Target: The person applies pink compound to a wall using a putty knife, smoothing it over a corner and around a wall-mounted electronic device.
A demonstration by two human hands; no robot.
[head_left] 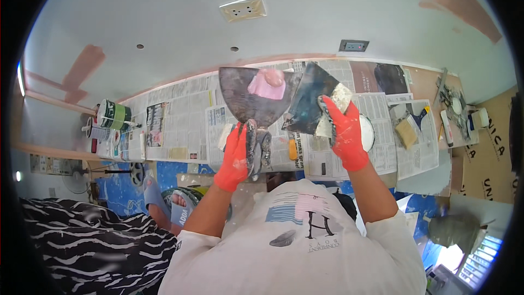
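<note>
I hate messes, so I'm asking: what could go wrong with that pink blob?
The pink blob is near the far edge of the scraper in the left hand, so it might drop onto the newspaper. The blade in the right hand is close by, so it could smear the blob.

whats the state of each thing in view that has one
Left hand: gripping the scraper
Right hand: gripping the dark plate
Scraper: loaded with pink paste
Dark plate: held tilted
Newspapers: spread out
Upper outlet: nothing plugged in
Lower outlet: nothing plugged in
Wall: marked with pink patches
</note>
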